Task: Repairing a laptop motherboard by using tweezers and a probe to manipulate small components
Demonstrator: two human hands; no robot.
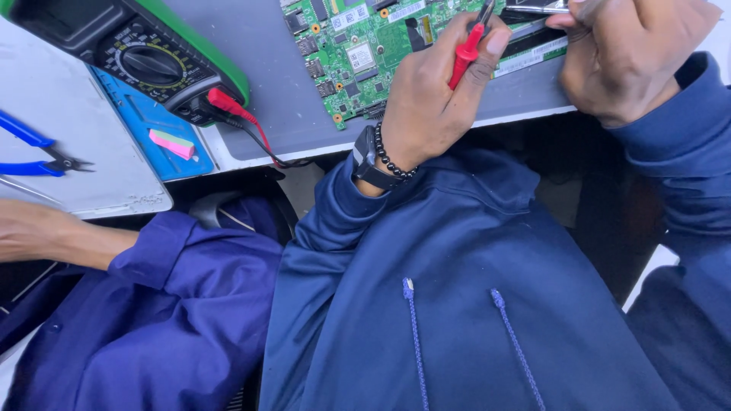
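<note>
— Left hand (430, 99)?
— Closed round thin red plastic probe (466, 52), tip on flat green circuit board (358, 53) just past fingers.
— Right hand (632, 53)?
— Curled up beside, pinching slim silver metal tool (537, 7).

The circuit board (358, 53) lies flat on the grey mat (259, 99), under the fingers of the left hand (434, 99), which pinch a test probe (466, 52) whose tip meets the board just past the fingertips. To the right of those fingers, the right hand (632, 53) rests over the board's right edge, its fingertips on a metal tool (537, 7). Well left of the left hand's fingers sits the multimeter (145, 53), its lead plug (228, 103) on the side nearest them, partly on a tray (145, 129) holding an eraser (171, 143). Farther left lie pliers (38, 152), with another person's forearm (53, 236) nearer the viewer.
</note>
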